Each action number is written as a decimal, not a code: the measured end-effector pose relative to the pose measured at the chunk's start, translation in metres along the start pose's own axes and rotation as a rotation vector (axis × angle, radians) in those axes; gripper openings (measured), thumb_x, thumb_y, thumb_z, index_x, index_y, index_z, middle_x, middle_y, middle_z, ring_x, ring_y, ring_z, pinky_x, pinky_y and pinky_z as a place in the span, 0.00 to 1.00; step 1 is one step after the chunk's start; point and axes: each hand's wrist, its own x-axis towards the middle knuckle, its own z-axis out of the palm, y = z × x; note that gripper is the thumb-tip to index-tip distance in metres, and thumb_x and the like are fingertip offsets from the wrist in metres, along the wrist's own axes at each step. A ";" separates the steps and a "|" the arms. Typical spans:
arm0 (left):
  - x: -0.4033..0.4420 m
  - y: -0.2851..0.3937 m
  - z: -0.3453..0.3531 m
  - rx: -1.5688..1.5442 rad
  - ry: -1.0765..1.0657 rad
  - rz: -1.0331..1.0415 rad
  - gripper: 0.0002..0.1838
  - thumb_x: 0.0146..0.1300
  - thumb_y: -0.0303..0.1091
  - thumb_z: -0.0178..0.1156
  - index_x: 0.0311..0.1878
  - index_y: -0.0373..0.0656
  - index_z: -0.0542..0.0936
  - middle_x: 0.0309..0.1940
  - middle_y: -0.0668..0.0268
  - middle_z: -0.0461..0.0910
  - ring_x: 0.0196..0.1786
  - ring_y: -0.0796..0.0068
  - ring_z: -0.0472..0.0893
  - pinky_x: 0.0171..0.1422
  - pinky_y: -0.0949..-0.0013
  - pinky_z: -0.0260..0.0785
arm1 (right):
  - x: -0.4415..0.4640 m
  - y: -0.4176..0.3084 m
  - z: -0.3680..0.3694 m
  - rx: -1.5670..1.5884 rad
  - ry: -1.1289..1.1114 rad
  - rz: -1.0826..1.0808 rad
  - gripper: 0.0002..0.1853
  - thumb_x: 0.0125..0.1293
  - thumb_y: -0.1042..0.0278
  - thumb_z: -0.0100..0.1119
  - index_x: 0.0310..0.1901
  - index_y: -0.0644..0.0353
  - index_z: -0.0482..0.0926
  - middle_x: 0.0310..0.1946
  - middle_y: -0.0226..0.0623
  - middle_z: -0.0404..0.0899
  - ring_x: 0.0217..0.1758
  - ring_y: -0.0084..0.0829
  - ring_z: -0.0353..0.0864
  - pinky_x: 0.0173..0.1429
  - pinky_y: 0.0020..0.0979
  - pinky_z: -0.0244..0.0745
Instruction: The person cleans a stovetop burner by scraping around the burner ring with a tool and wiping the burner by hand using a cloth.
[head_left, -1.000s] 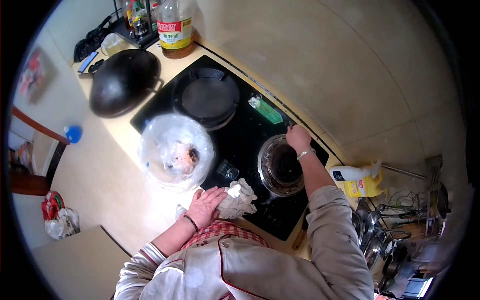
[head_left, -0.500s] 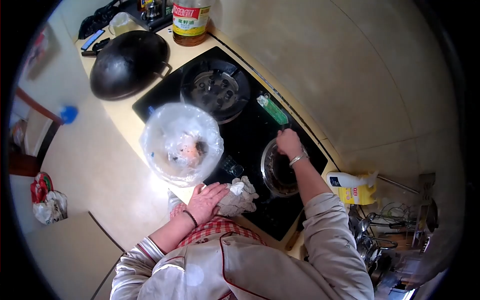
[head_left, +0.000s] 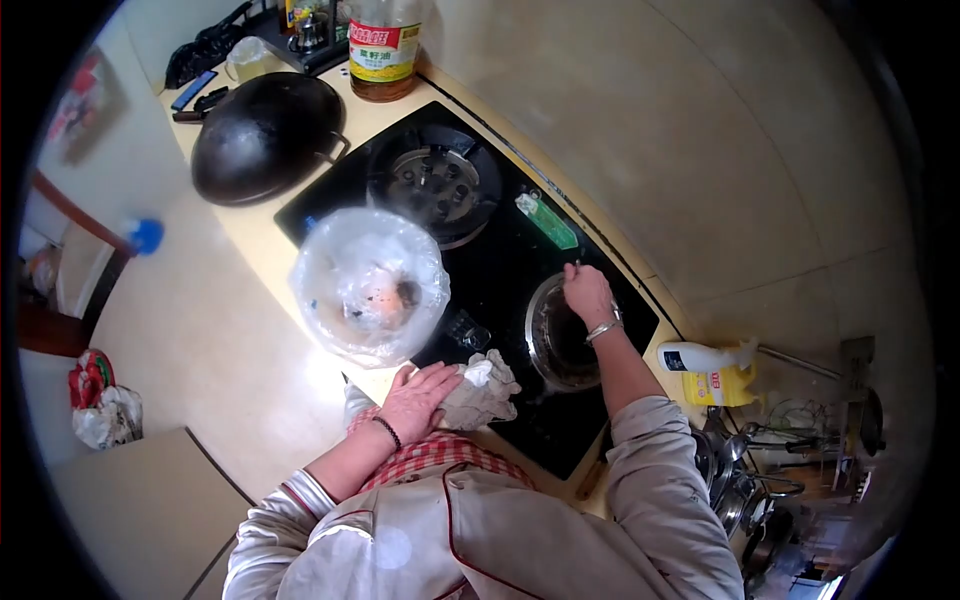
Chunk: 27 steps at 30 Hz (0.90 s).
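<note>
My left hand (head_left: 415,405) lies flat at the front edge of the counter, fingers stretched out, beside a crumpled grey-beige cloth (head_left: 482,400) with a white wad on top. My right hand (head_left: 588,292) is closed over the far rim of the right burner (head_left: 535,345), a metal ring with dark residue inside. Whatever is pinched in its fingers is too small or hidden to name. To the left, a bowl-like container lined with a clear plastic bag (head_left: 325,250) holds some orange and dark scraps. Behind my right hand lies a green packet or card (head_left: 547,221).
The black glass cooktop (head_left: 485,280) has a second burner (head_left: 435,185) at the far left. An upturned wok (head_left: 265,135) and an oil bottle (head_left: 384,50) stand beyond it. At right are a white spray bottle (head_left: 700,357), a yellow package (head_left: 722,387) and hanging utensils.
The whole view has shifted slightly right and down. My right hand stays closed at the burner's rim, its wrist turned a little. My left hand rests in the same place.
</note>
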 end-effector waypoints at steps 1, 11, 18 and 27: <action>0.000 0.000 0.000 0.010 0.018 0.013 0.35 0.53 0.32 0.60 0.68 0.50 0.64 0.69 0.66 0.61 0.72 0.66 0.60 0.72 0.50 0.49 | -0.001 0.001 0.001 0.011 -0.072 -0.040 0.24 0.69 0.50 0.47 0.38 0.67 0.82 0.40 0.57 0.80 0.47 0.56 0.78 0.52 0.48 0.73; 0.001 0.001 0.001 0.034 0.002 0.006 0.36 0.54 0.33 0.60 0.69 0.51 0.62 0.70 0.67 0.60 0.73 0.68 0.59 0.72 0.49 0.50 | -0.004 0.020 -0.004 -0.141 0.141 -0.131 0.19 0.69 0.52 0.47 0.37 0.58 0.83 0.34 0.52 0.82 0.41 0.51 0.82 0.47 0.46 0.76; 0.001 0.000 0.003 0.032 -0.001 0.005 0.36 0.54 0.33 0.60 0.68 0.51 0.63 0.70 0.67 0.60 0.73 0.68 0.59 0.72 0.49 0.51 | -0.029 0.013 0.000 0.032 -0.052 -0.280 0.20 0.69 0.53 0.47 0.36 0.59 0.83 0.36 0.51 0.81 0.42 0.53 0.80 0.50 0.46 0.74; 0.001 0.000 0.005 0.038 0.032 0.015 0.36 0.53 0.33 0.61 0.68 0.51 0.64 0.70 0.67 0.61 0.72 0.67 0.59 0.71 0.49 0.52 | -0.024 0.020 0.006 -0.022 0.189 -0.256 0.16 0.69 0.55 0.47 0.37 0.55 0.83 0.33 0.50 0.82 0.39 0.51 0.81 0.46 0.47 0.75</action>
